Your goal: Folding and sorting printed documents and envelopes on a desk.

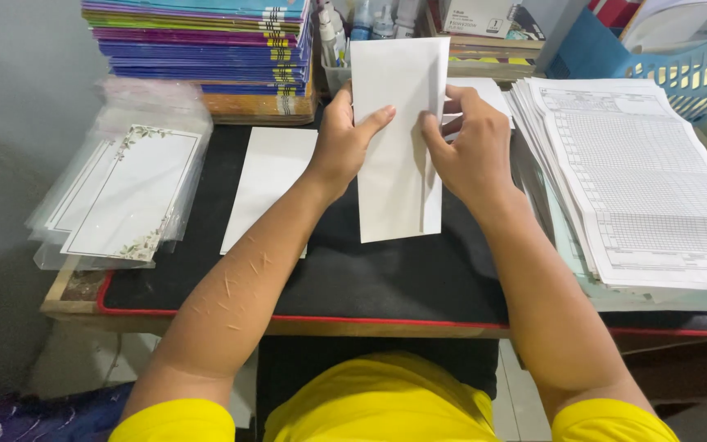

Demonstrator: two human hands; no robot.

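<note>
I hold a white folded sheet of paper upright over a black desk mat. My left hand grips its left edge, thumb across the front. At the right edge my right hand pinches a folded flap. A second folded white sheet lies flat on the mat just left of my left forearm.
Clear sleeves with floral-bordered cards lie at the left edge. A stack of coloured notebooks stands behind. A thick pile of printed forms fills the right side, with a blue basket beyond. Small bottles stand at the back.
</note>
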